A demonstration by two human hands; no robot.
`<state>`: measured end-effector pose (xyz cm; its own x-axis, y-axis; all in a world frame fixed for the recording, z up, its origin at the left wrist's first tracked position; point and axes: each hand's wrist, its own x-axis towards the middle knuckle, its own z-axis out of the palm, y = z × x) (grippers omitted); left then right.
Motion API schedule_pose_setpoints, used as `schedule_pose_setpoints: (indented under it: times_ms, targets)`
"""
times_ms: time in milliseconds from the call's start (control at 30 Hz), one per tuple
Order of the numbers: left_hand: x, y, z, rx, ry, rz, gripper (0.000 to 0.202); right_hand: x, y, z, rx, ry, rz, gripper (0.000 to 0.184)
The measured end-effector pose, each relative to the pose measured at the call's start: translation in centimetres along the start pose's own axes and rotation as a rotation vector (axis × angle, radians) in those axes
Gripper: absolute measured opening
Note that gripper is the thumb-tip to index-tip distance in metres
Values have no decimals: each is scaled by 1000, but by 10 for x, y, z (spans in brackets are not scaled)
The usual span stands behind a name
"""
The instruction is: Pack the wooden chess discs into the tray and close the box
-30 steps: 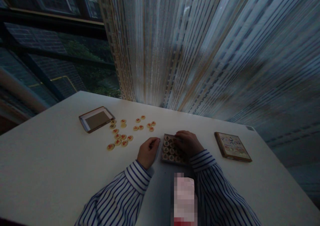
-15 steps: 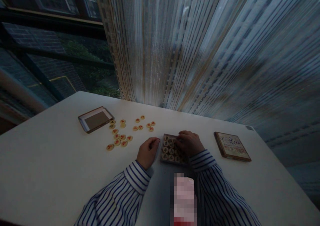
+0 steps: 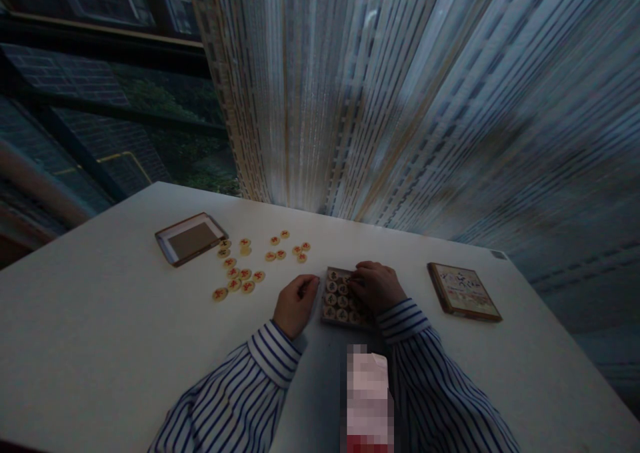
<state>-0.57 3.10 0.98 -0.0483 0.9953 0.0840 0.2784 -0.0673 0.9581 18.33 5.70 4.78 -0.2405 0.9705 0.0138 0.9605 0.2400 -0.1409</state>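
Note:
A shallow box [image 3: 323, 319] in front of me holds rows of round Chinese chess pieces [image 3: 343, 301] with dark characters. My right hand [image 3: 379, 287] reaches over its right part, fingers curled down onto a piece at the upper rows; the hand hides the pieces beneath it. Just left of the box, my left hand [image 3: 295, 303] rests with fingers curled and thumb against the forefinger; whatever it may hold is hidden. Farther left, several loose pieces with red characters [image 3: 245, 274] lie scattered on the table.
An open box lid or tray [image 3: 176, 261] lies on the white table [image 3: 125, 326] at the far left, touching or near a few pieces. A flat printed box [image 3: 465, 291] lies to the right. A striped curtain [image 3: 320, 106] and a window border the table's back edge.
Both hands stay in nearly the same places, and the right fingers shift only slightly over the box. The pieces on the table have not moved.

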Motion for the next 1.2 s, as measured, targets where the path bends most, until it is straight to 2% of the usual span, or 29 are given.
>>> schedule_pose_setpoints:
  times_ms: [700, 1200]
  targets:
    - [-1, 2, 0, 9, -1, -3, 27, 3, 1, 7, 23, 24, 25, 20]
    - [-1, 0, 0, 7, 0, 20, 26, 1, -2, 3, -14, 22, 31, 21]
